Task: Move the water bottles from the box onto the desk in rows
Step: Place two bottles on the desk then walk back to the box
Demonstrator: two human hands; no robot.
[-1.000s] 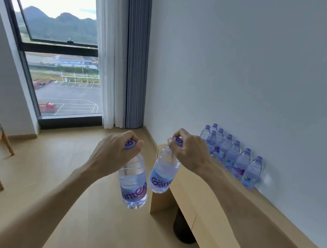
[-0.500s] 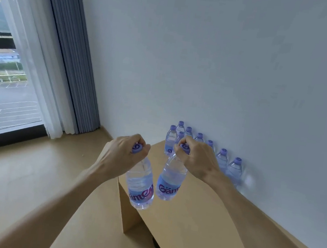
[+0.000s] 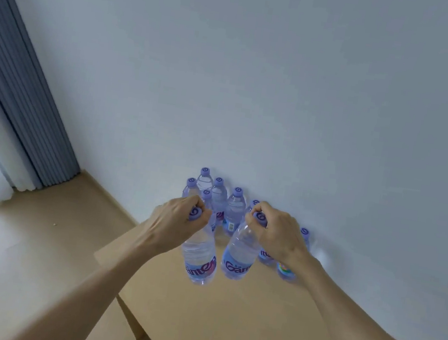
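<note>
My left hand point(image 3: 173, 222) grips a clear water bottle point(image 3: 200, 256) by its purple cap, hanging just above the wooden desk point(image 3: 224, 322). A second bottle point(image 3: 239, 255) hangs beside it by its cap, held in my right hand point(image 3: 277, 235). Both carry purple-lettered labels. Behind them, several upright bottles point(image 3: 234, 210) with purple caps stand in rows on the desk against the wall; my hands hide some of them. The box is out of view.
A pale wall point(image 3: 285, 92) runs right behind the desk. Grey curtain point(image 3: 20, 115) and white sheer hang at the left over a wooden floor point(image 3: 20, 242). The desk's left end drops to the floor near my left forearm.
The view has swung right and down from the window to the desk. Both hands carried their bottles forward over the desktop, closer to the standing rows.
</note>
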